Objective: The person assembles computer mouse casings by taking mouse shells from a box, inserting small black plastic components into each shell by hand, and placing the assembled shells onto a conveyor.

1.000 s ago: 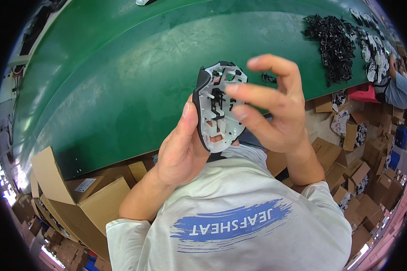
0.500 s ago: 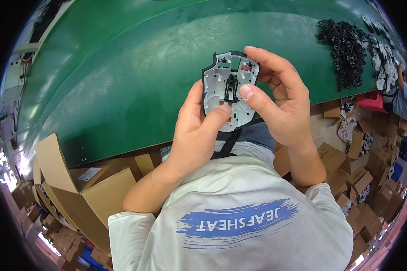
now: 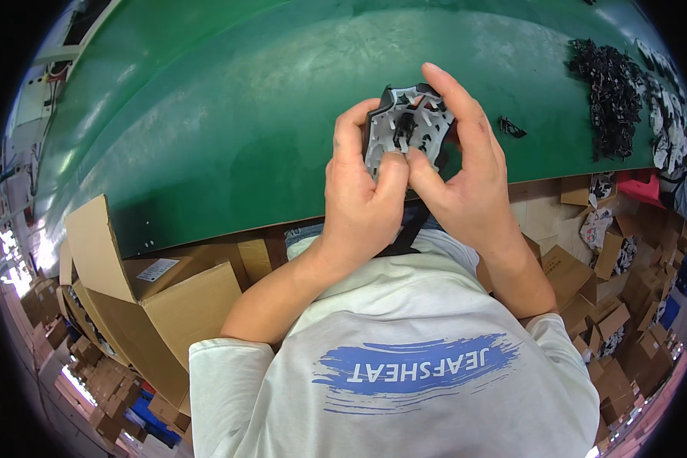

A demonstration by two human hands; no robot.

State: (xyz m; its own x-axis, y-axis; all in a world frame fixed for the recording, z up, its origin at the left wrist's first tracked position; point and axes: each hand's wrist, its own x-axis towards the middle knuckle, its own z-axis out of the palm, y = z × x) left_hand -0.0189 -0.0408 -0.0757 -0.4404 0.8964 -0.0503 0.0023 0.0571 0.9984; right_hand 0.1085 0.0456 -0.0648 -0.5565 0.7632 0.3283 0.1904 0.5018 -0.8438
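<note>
- Gripping a mouse-shaped plastic shell [image 3: 388,131] from both sides, the left hand [image 3: 362,195] and right hand [image 3: 469,183] are clamped on it, over the green table [image 3: 244,153] near its front edge.
- Thumbs [image 3: 393,174] sit side by side below the black insert [image 3: 405,126]; even pressure would probably spare the thin walls.
- White lettering crosses the shirt's [image 3: 404,305] blue brushstroke print [image 3: 416,372]; the carton [image 3: 191,301] label [image 3: 158,269] is too small to read.

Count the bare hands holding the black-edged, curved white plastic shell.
2: the left hand is on the left side of the shell, and the right hand is on its right side.
</note>
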